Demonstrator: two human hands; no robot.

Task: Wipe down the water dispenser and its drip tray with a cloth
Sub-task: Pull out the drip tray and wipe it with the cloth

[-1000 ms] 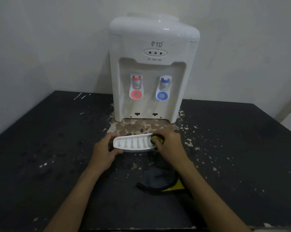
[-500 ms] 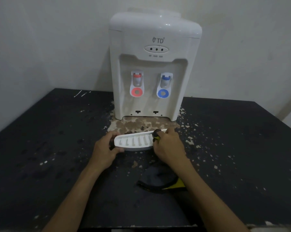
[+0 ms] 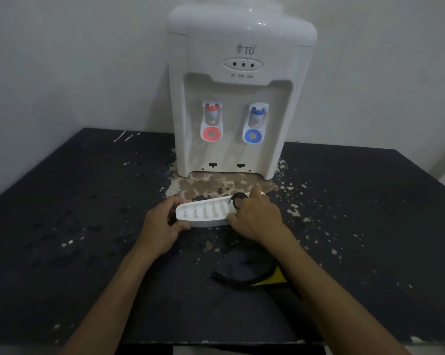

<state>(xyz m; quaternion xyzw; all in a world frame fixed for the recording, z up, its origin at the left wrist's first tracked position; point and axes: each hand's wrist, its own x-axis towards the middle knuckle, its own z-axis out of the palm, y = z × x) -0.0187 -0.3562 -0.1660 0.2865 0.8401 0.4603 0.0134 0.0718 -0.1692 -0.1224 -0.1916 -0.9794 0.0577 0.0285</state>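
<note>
A white water dispenser [image 3: 239,93] with a red tap and a blue tap stands at the back of a black table [image 3: 88,226]. In front of it I hold the white slotted drip tray [image 3: 203,212], tilted with its right end raised. My left hand [image 3: 162,224] grips the tray's left end. My right hand [image 3: 257,216] presses a dark cloth [image 3: 244,272] with a yellow patch onto the tray's right end. The rest of the cloth hangs down under my right forearm onto the table.
The tabletop's black coating is peeled away in front of the dispenser [image 3: 216,184], with pale flakes scattered to the right [image 3: 293,208]. A white wall stands behind and to the left. The table's near edge runs along the bottom of the view.
The tray's right end has lifted and tilted more. My right hand with the cloth has shifted slightly along that end. The left hand keeps its grip.
</note>
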